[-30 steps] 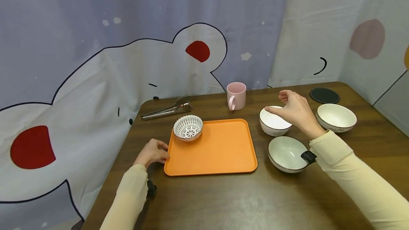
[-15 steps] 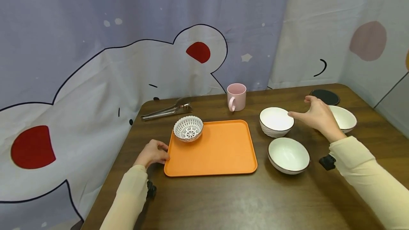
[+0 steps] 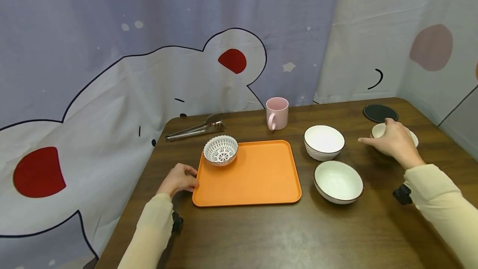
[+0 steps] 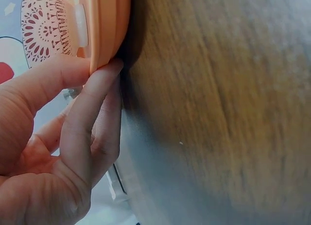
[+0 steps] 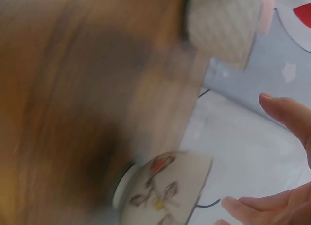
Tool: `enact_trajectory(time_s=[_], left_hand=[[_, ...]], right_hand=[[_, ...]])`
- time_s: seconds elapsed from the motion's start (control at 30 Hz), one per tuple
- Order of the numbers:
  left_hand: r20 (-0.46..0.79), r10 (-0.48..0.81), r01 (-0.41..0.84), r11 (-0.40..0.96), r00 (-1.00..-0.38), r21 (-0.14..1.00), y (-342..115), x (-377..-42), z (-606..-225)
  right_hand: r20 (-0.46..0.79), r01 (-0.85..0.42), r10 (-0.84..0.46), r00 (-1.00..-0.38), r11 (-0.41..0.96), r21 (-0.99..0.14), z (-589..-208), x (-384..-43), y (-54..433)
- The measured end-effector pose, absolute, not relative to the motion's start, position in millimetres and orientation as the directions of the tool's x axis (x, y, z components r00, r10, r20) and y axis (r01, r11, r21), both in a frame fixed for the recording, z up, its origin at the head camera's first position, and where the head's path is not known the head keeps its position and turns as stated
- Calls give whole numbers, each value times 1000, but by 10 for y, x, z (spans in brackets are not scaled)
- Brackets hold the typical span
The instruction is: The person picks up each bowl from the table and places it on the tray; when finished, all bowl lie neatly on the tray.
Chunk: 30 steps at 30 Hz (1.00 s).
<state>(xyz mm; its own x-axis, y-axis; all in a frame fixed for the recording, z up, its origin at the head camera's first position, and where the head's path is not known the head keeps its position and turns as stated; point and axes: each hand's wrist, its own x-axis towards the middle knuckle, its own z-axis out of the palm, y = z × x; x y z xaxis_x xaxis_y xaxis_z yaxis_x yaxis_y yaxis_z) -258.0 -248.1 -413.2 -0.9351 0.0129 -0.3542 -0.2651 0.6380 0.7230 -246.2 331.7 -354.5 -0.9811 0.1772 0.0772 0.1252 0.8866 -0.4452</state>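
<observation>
My left hand (image 3: pixel 178 180) pinches the left edge of the orange tray (image 3: pixel 254 179); in the left wrist view the thumb lies on the rim and a finger is under it. A white bowl with a dark openwork pattern (image 3: pixel 221 151) stands in the tray's far left corner. My right hand (image 3: pixel 397 142) hovers over the far right bowl, thumb and fingers spread apart, holding nothing. That bowl (image 3: pixel 379 130), partly hidden by the hand in the head view, shows a painted flower on its side (image 5: pixel 163 191) in the right wrist view.
A white textured bowl (image 3: pixel 323 140) and a dark-rimmed pale bowl (image 3: pixel 338 182) stand right of the tray. Behind are a pink mug (image 3: pixel 277 114), metal tongs (image 3: pixel 196 131) and a black round mat (image 3: pixel 380 113). A curtain (image 3: pixel 149 86) hangs along the table's back edge.
My right hand has moved right, from above the white textured bowl to the flowered bowl, and lower. The left hand keeps its place on the tray edge.
</observation>
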Motion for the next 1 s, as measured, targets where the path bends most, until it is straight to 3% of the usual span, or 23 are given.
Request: enact_trajectory(time_s=[0.4,0.8,1.0], left_hand=[[-350,34,-256,617,-936,744,-2478,-2597,-4145],[-350,29,-255,629,-936,735,-2480,-2581,-4133],[-348,28,-253,631,-937,734,-2494,-2575,-4137]], right_hand=[[26,235,276,-961,860,-454,-3673,-2392,3713],[-83,299,295,-952,830,-471,-3846,-2411,3953],[-36,274,298,-954,814,-513,-3873,-2402,3956]])
